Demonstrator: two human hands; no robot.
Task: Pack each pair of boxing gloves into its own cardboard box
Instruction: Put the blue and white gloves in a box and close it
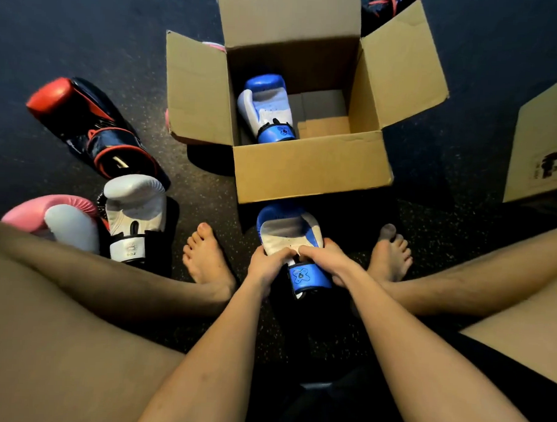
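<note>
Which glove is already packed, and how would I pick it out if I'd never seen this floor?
Find the open cardboard box in the middle of the dark floor. Against its left inner wall sits the blue-and-white glove, cuff towards the person. Its matching glove is outside, gripped by the left hand and right hand; this is the only glove seen inside the box.

Dark speckled floor [71,26], bare left foot [206,258], bare right foot [390,257].

Blue-white glove pair [293,240]; plain brown box [311,170]; pink-white glove [52,215].
</note>
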